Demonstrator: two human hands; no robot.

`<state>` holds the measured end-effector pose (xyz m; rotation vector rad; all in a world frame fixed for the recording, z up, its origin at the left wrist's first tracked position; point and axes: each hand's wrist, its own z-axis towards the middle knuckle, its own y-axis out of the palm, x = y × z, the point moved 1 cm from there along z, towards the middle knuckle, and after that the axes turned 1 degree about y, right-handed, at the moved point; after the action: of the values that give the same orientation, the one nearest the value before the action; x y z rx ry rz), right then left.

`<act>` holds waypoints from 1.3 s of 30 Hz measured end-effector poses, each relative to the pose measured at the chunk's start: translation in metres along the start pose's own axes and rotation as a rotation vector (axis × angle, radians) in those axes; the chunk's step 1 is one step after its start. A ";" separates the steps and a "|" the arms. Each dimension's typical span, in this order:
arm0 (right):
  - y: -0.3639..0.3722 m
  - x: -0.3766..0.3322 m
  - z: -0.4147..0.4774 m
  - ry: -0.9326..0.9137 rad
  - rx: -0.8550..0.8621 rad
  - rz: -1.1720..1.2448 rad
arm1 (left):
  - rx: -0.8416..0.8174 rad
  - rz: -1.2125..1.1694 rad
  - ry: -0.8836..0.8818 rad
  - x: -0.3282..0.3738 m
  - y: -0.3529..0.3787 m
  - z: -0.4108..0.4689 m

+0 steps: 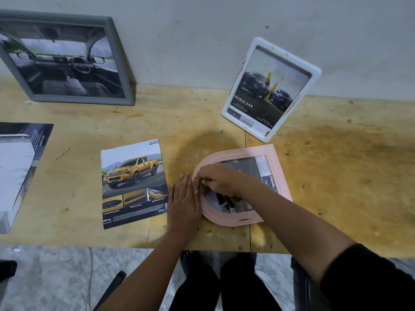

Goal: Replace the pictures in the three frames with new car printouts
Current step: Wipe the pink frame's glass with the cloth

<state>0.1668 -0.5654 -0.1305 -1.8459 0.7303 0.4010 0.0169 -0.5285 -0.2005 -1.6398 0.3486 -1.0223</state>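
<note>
A pink arched frame [275, 162] lies flat on the plywood table [336, 176] with a dark picture inside it. My right hand [219, 177] reaches into the frame's opening, fingers curled and pinching at the picture near the arched end. My left hand [184, 202] lies flat beside the frame's curved edge, fingers together, pressing against it. A printout of a yellow pickup [133, 184] lies just left of my left hand. A grey frame [65, 61] with a car interior picture leans on the wall at the back left. A white frame [270, 89] with a pickup picture stands tilted at the back.
Another dark and white printout [19, 169] lies at the table's left edge. The wall [202, 41] runs along the back of the table. The table's front edge is near my legs, with a grey floor [56, 277] below.
</note>
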 end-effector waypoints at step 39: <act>0.042 -0.019 -0.001 0.105 0.528 0.258 | 0.028 -0.165 -0.024 -0.001 -0.006 -0.027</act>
<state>0.1249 -0.5707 -0.1487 -1.2867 1.0411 0.2440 -0.0059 -0.5429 -0.1952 -1.6753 0.1847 -1.1242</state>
